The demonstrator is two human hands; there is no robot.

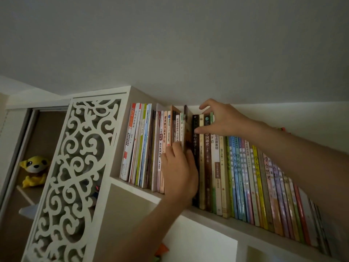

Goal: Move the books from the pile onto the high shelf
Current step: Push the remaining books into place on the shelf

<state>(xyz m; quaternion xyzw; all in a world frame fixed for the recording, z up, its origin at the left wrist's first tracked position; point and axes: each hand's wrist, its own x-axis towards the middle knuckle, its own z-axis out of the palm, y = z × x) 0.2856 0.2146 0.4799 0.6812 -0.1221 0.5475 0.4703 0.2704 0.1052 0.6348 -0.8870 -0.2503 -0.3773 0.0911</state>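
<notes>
The fingers (174,150) of the left hand (179,173) are curled round the spine of a brown book (186,129), which stands upright and partly pushed into a gap in the row on the high shelf (136,186), while the right hand (221,120) spreads its fingers over the tops of the books (205,148) just right of that gap, thumb pressed on a dark spine. Further books (143,144) fill the shelf to the left, colourful thin volumes (264,186) run off to the right, and a white fretwork panel (75,167) stands at the left end, with a yellow plush toy (35,170) in the cabinet beyond it.
</notes>
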